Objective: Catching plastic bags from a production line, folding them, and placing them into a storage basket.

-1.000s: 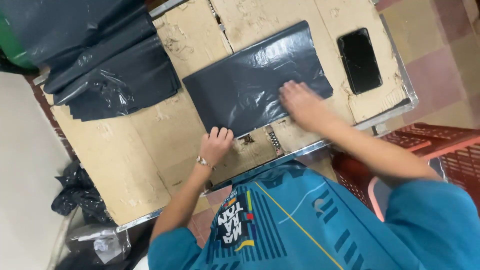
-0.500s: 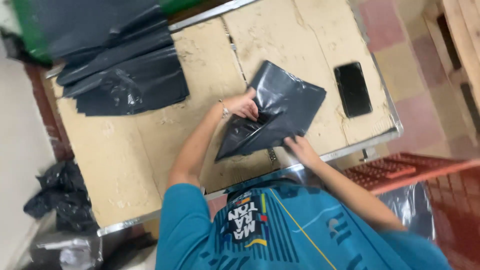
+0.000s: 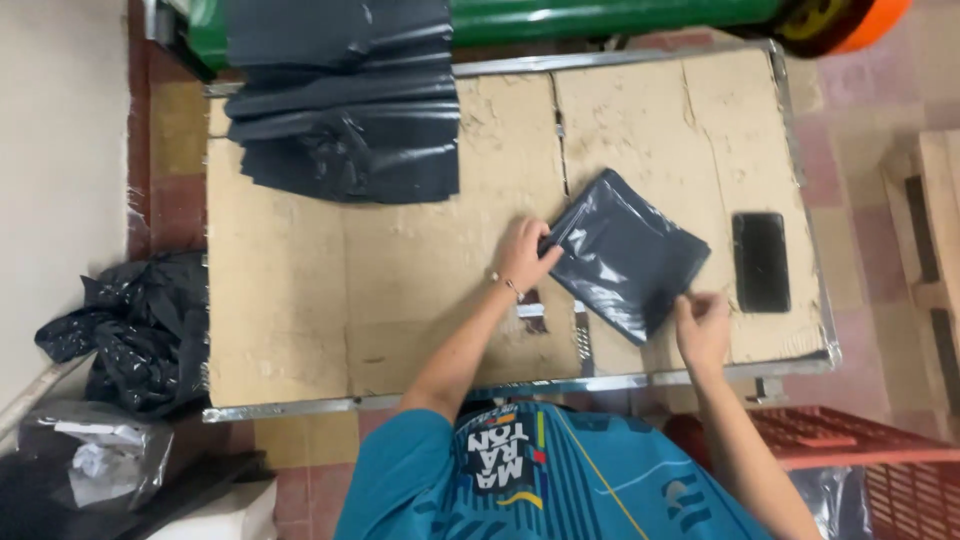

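Both hands pinch folded bag [image 3: 625, 255] edges; left hand [image 3: 525, 255], right hand [image 3: 702, 325].

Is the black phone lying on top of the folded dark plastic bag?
No, the black phone lies on the cardboard, apart from the folded dark plastic bag.

A stack of dark plastic bags [image 3: 345, 140] is lying on the cardboard-covered table [image 3: 300, 300], well up and away from the fingers toward the far left corner, and a black phone [image 3: 760, 262] is resting flat on the cardboard just beyond the fingers on the right side. A green cylinder [image 3: 600, 18] is running along the table's far edge, with an orange and yellow part [image 3: 850, 20] showing at its right end. Crumpled black bags [image 3: 140, 330] are sitting on the floor far to the left of the fingers, while a red plastic crate [image 3: 860, 470] is standing below the table's near edge, down and right of them.
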